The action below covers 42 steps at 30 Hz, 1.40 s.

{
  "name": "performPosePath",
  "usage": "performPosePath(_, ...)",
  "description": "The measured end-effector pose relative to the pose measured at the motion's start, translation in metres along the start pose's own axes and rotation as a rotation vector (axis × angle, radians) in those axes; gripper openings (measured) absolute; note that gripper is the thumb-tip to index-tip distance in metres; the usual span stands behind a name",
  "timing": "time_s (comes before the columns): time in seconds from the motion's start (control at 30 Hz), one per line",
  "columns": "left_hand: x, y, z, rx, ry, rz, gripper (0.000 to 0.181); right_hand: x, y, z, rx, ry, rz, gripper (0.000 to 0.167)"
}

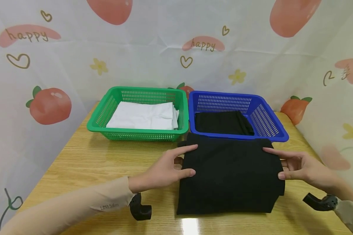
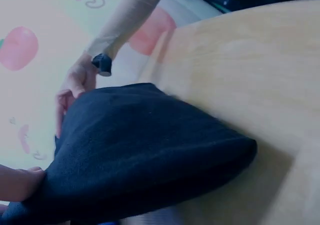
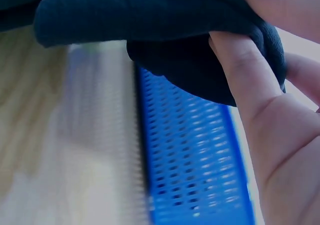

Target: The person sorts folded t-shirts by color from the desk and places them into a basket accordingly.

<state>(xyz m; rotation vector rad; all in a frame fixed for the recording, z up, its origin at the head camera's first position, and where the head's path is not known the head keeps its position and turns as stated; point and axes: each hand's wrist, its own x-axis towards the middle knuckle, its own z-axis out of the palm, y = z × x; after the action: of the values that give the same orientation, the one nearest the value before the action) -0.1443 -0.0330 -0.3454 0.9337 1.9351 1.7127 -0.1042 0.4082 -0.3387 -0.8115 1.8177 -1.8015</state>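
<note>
A folded black cloth [image 1: 230, 176] hangs between my two hands, in front of the blue basket and over the wooden table. My left hand [image 1: 167, 168] grips its left edge, thumb and index finger on top and other fingers partly hidden beneath. On the right edge, my right hand [image 1: 304, 168] holds it the same way. In the left wrist view the cloth [image 2: 150, 140] appears raised, its layers bulging over the tabletop. The right wrist view shows right-hand fingers [image 3: 247, 75] tucked against the cloth's folded layers.
A green basket [image 1: 138, 131] with folded white cloths [image 1: 142, 116] stands at the back left. Beside it, a blue basket [image 1: 266, 120] contains folded black cloth [image 1: 220, 122]. The wooden table [image 1: 106, 160] meets a printed backdrop [image 1: 153, 62] behind and at the sides.
</note>
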Motion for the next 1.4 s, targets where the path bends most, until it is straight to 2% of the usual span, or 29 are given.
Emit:
performPosePath(0.07,0.004,0.007,-0.002,0.024,0.015,0.052,0.071,0.002,-0.008,-0.002,0.001,0.011,0.001,0.073)
performPosePath(0.13,0.009,0.014,-0.005,0.050,0.030,0.095,0.072,0.002,-0.021,0.002,-0.224,0.161,0.061,0.071)
performPosePath(0.27,0.025,0.026,-0.014,0.196,0.049,0.143,0.070,0.003,-0.046,0.001,-0.459,0.337,0.153,0.067)
performPosePath(0.3,0.031,0.029,-0.017,0.224,0.047,0.152,0.069,0.005,-0.050,-0.001,-0.500,0.365,0.151,0.066)
performPosePath(0.37,0.043,0.034,-0.022,0.277,0.056,0.160,0.068,0.009,-0.056,-0.009,-0.448,0.354,0.084,0.063)
performPosePath(0.4,0.049,0.036,-0.024,0.300,0.062,0.160,0.067,0.011,-0.060,-0.012,-0.462,0.373,0.075,0.061)
performPosePath(0.5,0.072,0.039,-0.031,0.285,0.067,0.146,0.067,0.019,-0.072,-0.027,-0.527,0.418,0.077,0.054)
performPosePath(0.53,0.081,0.041,-0.034,0.297,0.071,0.137,0.067,0.022,-0.077,-0.033,-0.557,0.424,0.086,0.053)
performPosePath(0.6,0.101,0.045,-0.041,0.305,0.085,0.109,0.067,0.029,-0.087,-0.046,-0.526,0.424,0.081,0.052)
performPosePath(0.7,0.135,0.053,-0.053,0.301,0.117,0.052,0.067,0.043,-0.099,-0.068,-0.364,0.378,0.050,0.056)
performPosePath(0.77,0.155,0.056,-0.059,0.274,0.139,0.010,0.067,0.054,-0.104,-0.081,-0.256,0.378,0.061,0.059)
performPosePath(0.8,0.164,0.056,-0.062,0.270,0.149,-0.010,0.067,0.059,-0.105,-0.087,-0.239,0.385,0.083,0.061)
performPosePath(0.87,0.180,0.054,-0.065,0.263,0.159,-0.046,0.067,0.067,-0.105,-0.098,-0.283,0.402,0.152,0.062)
performPosePath(0.93,0.192,0.048,-0.067,0.269,0.156,-0.078,0.068,0.073,-0.102,-0.107,-0.397,0.435,0.247,0.062)
performPosePath(1.03,0.206,0.035,-0.067,0.289,0.118,-0.128,0.068,0.082,-0.092,-0.119,-0.523,0.443,0.345,0.063)
performPosePath(1.2,0.216,0.018,-0.069,0.334,0.014,-0.235,0.072,0.095,-0.071,-0.127,-0.552,0.409,0.423,0.065)
performPosePath(1.3,0.218,0.015,-0.070,0.380,-0.046,-0.287,0.074,0.103,-0.061,-0.128,-0.594,0.372,0.466,0.066)
performPosePath(1.4,0.219,0.015,-0.071,0.409,-0.111,-0.323,0.073,0.112,-0.052,-0.128,-0.622,0.347,0.474,0.062)
